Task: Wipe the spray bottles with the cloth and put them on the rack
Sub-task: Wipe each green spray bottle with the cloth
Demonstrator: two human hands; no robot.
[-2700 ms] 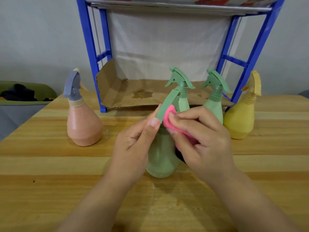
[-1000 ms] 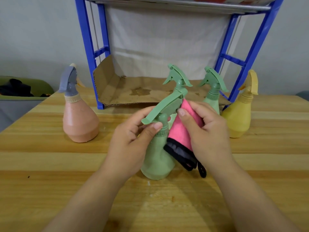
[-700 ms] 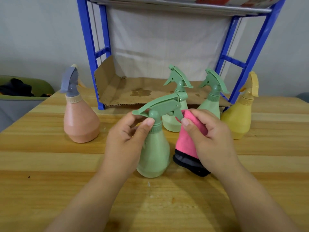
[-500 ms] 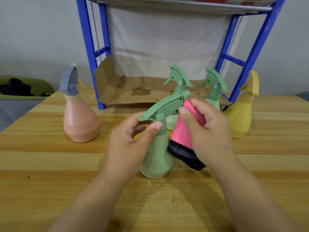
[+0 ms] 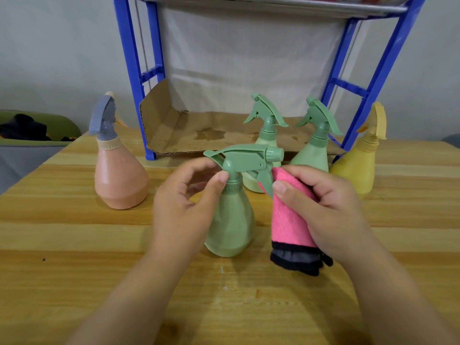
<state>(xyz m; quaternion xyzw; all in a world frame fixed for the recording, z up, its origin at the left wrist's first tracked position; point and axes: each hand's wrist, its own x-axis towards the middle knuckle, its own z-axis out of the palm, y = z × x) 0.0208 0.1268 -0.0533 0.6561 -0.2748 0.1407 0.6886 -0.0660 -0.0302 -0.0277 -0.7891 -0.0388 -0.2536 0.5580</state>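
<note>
**Wiping the trigger of a green spray bottle, rack beyond**

The green spray bottle [image 5: 231,220] stands upright on the desk [image 5: 74,270], its long axis vertical and its nozzle pointing right. The left hand [image 5: 184,202] pinches its neck collar between thumb and fingers. The right hand [image 5: 323,207] grips the folded pink cloth [image 5: 288,220], thumb pressing it against the trigger lever. The bottle thus sits between the 2 hands, with the left the only one holding it. The blue rack [image 5: 134,70] lies directly far of them, its lower shelf lined with cardboard [image 5: 179,130]. Judged from this, the wipe is unfinished, and a lift away from the body by the left hand would reach the shelf. 2 more green bottles [image 5: 311,155] stand just in front of that shelf.
</note>
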